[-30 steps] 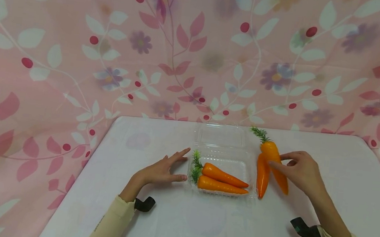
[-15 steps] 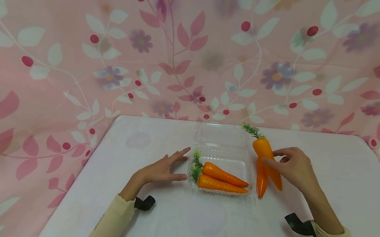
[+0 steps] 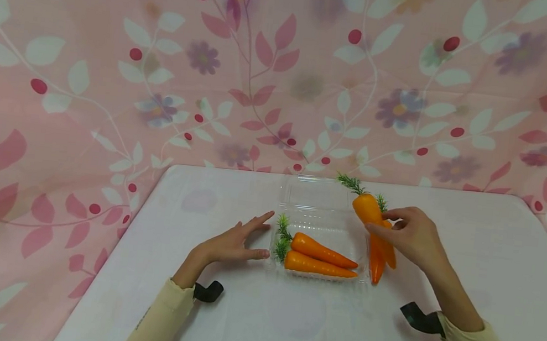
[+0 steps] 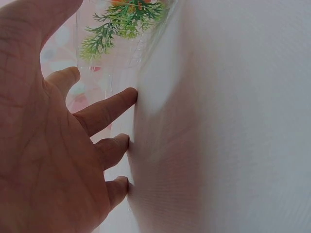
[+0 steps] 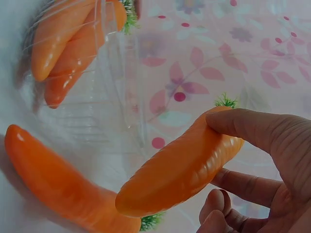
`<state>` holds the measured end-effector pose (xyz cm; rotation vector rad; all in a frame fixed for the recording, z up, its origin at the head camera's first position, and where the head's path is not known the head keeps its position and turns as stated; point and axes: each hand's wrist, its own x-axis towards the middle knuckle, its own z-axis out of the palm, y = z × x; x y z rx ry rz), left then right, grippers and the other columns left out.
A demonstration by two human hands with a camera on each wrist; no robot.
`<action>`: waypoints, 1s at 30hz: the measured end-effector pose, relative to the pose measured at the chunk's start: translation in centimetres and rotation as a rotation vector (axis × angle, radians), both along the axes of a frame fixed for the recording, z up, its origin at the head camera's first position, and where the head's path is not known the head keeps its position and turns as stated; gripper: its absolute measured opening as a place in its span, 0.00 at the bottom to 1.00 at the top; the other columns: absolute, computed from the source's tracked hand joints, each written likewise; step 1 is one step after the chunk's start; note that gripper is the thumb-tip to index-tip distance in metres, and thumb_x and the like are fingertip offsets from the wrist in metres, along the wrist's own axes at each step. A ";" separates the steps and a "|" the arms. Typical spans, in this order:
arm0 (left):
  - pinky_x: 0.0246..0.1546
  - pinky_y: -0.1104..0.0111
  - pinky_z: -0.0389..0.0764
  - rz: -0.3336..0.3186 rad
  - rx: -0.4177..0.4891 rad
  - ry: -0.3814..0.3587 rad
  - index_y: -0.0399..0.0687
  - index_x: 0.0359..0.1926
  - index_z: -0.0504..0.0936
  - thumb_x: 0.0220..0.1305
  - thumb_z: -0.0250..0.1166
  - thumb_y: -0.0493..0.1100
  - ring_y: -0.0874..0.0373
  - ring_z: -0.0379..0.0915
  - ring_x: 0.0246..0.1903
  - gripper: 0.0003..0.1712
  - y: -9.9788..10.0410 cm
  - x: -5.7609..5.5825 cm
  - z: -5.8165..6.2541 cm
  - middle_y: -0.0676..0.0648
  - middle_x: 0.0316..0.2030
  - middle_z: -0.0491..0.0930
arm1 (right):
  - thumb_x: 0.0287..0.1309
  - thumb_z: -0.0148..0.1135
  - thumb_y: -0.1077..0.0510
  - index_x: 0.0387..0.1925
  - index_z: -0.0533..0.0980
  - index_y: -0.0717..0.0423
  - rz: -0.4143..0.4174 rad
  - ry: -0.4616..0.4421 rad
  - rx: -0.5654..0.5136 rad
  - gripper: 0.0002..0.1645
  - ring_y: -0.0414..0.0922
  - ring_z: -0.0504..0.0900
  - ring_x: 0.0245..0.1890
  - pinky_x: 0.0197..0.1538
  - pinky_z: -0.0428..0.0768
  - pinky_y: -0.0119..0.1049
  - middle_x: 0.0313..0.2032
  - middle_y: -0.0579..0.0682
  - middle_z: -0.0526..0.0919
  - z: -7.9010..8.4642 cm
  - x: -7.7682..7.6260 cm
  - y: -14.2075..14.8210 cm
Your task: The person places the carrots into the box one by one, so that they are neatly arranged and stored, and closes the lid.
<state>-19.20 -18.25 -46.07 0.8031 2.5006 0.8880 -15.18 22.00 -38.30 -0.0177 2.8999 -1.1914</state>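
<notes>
My right hand (image 3: 412,238) pinches an orange carrot (image 5: 180,165) with a green top between thumb and fingers, raised over another carrot (image 3: 376,262) that lies on the table right of a clear plastic box (image 3: 319,233). Two more carrots (image 3: 323,266) lie side by side in the box, their green tops toward its left wall. At the box's left side is my left hand (image 3: 229,246), fingers spread and nothing held. In the left wrist view its fingertips (image 4: 129,94) rest on or just by the table; whether they touch the box I cannot tell.
The box's clear lid (image 3: 318,193) is folded back flat behind it. A white cloth covers the table (image 3: 237,322), and a pink floral curtain (image 3: 282,82) hangs along its back edge. Black wrist mounts (image 3: 209,291) stick out from both sleeves.
My right hand has moved left with its carrot, whose top now reaches over the right edge of the lid. The lower carrot's green top has come into sight. My left hand stays put.
</notes>
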 end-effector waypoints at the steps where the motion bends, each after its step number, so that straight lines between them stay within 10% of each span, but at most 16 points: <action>1: 0.70 0.41 0.35 -0.001 -0.001 0.002 0.67 0.79 0.43 0.61 0.63 0.68 0.59 0.44 0.74 0.54 0.0 0.0 0.0 0.57 0.69 0.65 | 0.52 0.72 0.36 0.51 0.81 0.65 0.002 -0.003 -0.003 0.39 0.54 0.71 0.41 0.32 0.76 0.37 0.48 0.63 0.74 0.1 0.0 -0.1; 30: 0.70 0.41 0.34 -0.003 0.002 -0.008 0.66 0.79 0.42 0.62 0.63 0.67 0.59 0.44 0.74 0.54 0.0 0.1 0.2 0.55 0.70 0.64 | 0.50 0.74 0.38 0.46 0.84 0.58 0.074 -0.006 -0.026 0.32 0.52 0.73 0.41 0.35 0.77 0.37 0.44 0.58 0.77 1.5 -1.5 -3.7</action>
